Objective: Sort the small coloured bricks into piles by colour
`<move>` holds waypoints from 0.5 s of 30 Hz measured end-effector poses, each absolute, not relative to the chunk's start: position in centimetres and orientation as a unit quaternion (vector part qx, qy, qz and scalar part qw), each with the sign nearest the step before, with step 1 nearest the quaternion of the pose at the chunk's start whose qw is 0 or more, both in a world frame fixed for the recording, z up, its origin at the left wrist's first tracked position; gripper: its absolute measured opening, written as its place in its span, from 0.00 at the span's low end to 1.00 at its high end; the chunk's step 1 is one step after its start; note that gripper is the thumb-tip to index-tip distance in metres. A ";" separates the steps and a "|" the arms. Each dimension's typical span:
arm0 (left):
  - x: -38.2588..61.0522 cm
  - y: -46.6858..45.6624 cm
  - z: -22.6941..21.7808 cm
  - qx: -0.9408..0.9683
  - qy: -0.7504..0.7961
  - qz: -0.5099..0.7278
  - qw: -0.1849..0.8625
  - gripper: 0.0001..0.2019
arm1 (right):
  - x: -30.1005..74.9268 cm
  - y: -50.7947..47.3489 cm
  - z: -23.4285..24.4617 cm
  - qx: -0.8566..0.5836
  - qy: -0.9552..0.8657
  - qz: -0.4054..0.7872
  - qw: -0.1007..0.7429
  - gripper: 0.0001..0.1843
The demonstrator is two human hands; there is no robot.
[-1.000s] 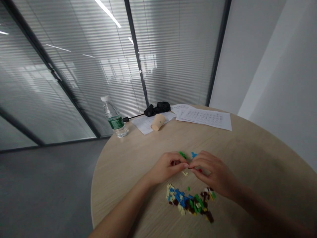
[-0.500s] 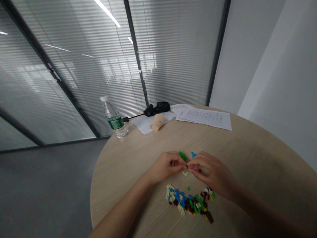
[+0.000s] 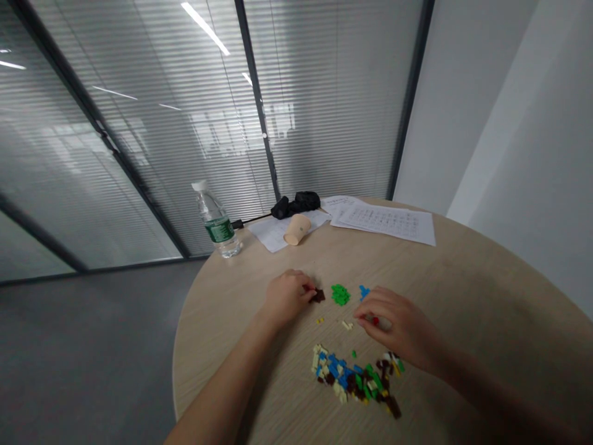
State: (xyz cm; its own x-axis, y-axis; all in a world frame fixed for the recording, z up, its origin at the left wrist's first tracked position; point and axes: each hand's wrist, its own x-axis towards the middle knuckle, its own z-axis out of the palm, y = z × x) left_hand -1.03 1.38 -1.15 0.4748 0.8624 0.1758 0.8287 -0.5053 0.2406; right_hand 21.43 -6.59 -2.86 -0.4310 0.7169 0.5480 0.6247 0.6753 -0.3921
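Note:
My left hand is at the left of the sorted pieces, its fingertips pinched on a brown toy brick at the edge of a small brown pile. My right hand is held over the table with thumb and fingers closed together; what is between them, if anything, is too small to make out. A red piece shows through the gap in that hand. Between the hands lie a green brick pile, cream bricks and small yellow pieces. Blue bricks sit just beyond the right fingers.
A mixed heap of bricks lies nearer to me, with one green piece apart. Farther back are a water bottle, a paper cup on its side, a black bundle and printed sheets on the round table.
My left hand has moved left, away from my right hand, to the brown pile. The green pile and yellow pieces have come into full view. My right hand has stayed nearly in place.

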 end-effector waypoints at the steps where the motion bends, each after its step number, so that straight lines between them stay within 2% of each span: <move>1: -1.1 1.4 -1.1 0.856 0.494 0.140 0.062 0.04 | 21.4 -6.6 -2.9 -0.394 -0.850 0.075 0.341 0.06; 8: -0.7 1.1 -1.2 0.876 0.427 0.210 0.081 0.06 | 21.0 -7.1 -2.7 -0.343 -0.902 0.147 0.217 0.06; 15: 0.6 1.0 -2.3 0.923 0.324 0.175 0.110 0.02 | 20.7 -7.4 -2.7 -0.340 -0.902 0.177 0.200 0.06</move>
